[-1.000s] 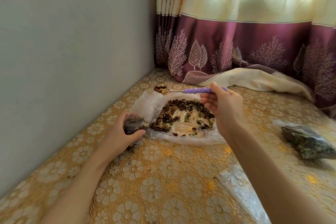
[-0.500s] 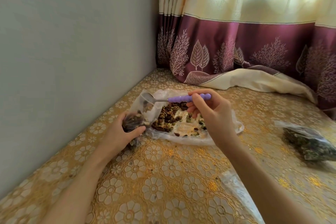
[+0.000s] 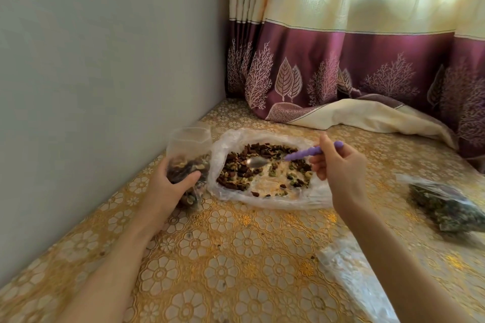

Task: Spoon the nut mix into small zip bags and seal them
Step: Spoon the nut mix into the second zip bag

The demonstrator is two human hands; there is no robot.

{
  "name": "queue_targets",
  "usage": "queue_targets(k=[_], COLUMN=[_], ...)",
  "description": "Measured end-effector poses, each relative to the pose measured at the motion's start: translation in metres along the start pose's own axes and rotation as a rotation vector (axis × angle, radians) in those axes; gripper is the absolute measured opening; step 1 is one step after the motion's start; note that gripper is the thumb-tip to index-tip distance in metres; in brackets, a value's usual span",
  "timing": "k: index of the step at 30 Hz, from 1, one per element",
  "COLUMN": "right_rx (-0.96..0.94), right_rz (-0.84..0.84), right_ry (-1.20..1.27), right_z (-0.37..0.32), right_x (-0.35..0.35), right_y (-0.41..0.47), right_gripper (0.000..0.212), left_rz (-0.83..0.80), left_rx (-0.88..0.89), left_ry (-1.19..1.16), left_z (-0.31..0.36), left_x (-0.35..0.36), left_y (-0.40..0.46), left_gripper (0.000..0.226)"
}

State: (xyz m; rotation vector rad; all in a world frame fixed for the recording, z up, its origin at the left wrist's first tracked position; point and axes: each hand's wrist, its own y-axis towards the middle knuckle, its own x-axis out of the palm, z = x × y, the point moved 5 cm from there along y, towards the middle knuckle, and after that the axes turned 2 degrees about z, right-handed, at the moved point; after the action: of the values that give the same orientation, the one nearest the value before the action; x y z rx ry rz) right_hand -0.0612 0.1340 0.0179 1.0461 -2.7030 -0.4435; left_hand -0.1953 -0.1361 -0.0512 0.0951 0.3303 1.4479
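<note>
right hand (image 3: 338, 168) grip around spoon (image 3: 291, 156)

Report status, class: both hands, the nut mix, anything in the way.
Left hand grips small zip bag, part filled, unsealed. Right hand holds purple spoon, bowl over nut mix. Nothing in the way.

A plain grey wall (image 3: 105, 60) meets a cream-and-maroon curtain (image 3: 354, 55), backlit by daylight, its hem pooling on the gold floral surface (image 3: 236, 257)

wall (image 3: 105, 73) close left, filled bag (image 3: 446, 207) right
</note>
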Motion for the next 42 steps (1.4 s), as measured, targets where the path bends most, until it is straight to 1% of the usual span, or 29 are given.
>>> queue_targets(k=[3, 7, 13, 20, 22, 26, 30, 35, 38, 42], right_rx=[-0.032, -0.071, 0.012, 0.072, 0.078, 0.151, 0.184, 0.183, 0.183, 0.144], right_rz=[-0.02, -0.054, -0.041, 0.021, -0.005, -0.078, -0.035, -0.015, 0.006, 0.06], right_ry=[-0.123, -0.208, -0.146, -0.086, -0.091, -0.064, -0.024, 0.023, 0.048, 0.124], right_z=[0.004, 0.01, 0.026, 0.034, 0.036, 0.045, 0.045, 0.035, 0.028, 0.01], right_x=[-0.002, 0.005, 0.016, 0.025, 0.03, 0.036, 0.028, 0.019, 0.014, 0.01], right_y=[-0.001, -0.002, -0.005, -0.003, -0.001, -0.002, -0.001, -0.001, 0.001, 0.008], right_gripper=[0.035, 0.037, 0.034, 0.048, 0.048, 0.052, 0.049, 0.059, 0.055, 0.03], left_rz=[0.006, -0.058, -0.074, -0.077, -0.084, -0.096, -0.099, -0.112, -0.122, -0.127], left_rx=[-0.021, 0.045, 0.075, 0.057, 0.063, 0.077, 0.113, 0.119, 0.101, 0.097], left_ry=[-0.079, 0.026, 0.119, 0.103, 0.114, 0.153, 0.192, 0.221, 0.225, 0.234], left_z=[0.0, 0.002, 0.003, 0.003, 0.003, 0.005, 0.009, 0.008, 0.007, 0.006], left_x=[0.001, 0.004, 0.006, 0.007, 0.008, 0.009, 0.01, 0.011, 0.012, 0.013], left_y=[0.001, -0.001, -0.003, -0.003, -0.003, -0.005, -0.007, -0.007, -0.006, -0.006], left_gripper=[0.044, 0.043, 0.043, 0.043, 0.044, 0.042, 0.038, 0.033, 0.038, 0.034])
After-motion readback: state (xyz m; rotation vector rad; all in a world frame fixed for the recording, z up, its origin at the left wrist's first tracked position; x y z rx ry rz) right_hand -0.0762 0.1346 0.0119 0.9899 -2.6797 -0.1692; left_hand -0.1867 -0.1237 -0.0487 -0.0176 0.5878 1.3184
